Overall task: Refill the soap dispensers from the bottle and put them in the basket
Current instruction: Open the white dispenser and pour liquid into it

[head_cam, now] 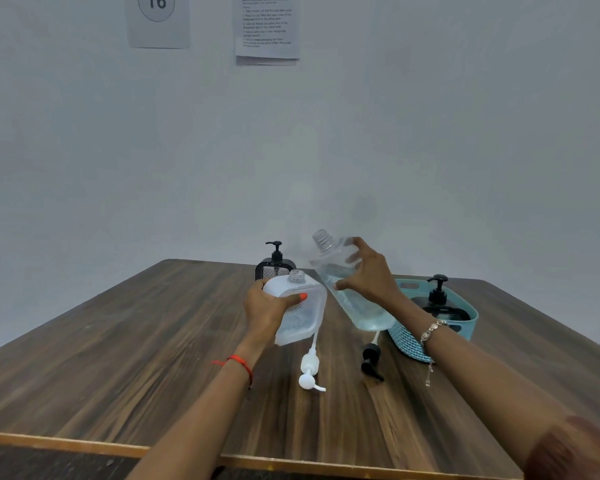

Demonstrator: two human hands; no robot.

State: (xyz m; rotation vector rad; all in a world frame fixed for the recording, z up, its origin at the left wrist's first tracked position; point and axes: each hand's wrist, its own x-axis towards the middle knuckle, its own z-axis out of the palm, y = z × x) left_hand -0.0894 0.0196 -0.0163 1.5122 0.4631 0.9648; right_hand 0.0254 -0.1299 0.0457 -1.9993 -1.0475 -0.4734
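Refilling station, seen from the person's side of the wooden table (146,358). The left hand (269,308) grips a white, see-through soap dispenser (305,318), fingers wrapped over its shoulder and the thumb pressed across its front. The dispenser is uncapped, with its threaded neck bare, and leans toward the right hand. The right hand (368,271) holds the clear refill bottle (355,308) from above, fingers spread and curled round its upper body. The bottle is tilted, its open neck pointing up and toward the left hand, and pale blue liquid lies in its lower half. The two containers stand just beside each other between the hands. Whether either base touches the table cannot be told.

A white pump head (309,370) lies on the table just nearer the person than the left hand's dispenser, and a black pump head (370,362) lies below the bottle. Beyond the left hand stands a black dispenser (275,266) with its pump on. Just to the outer side of the right wrist sits a teal basket (407,341), and a second black dispenser (439,299) stands upright inside it.

On the wall beyond both hands hang a sheet marked 16 (158,19) and a printed sheet (267,27).
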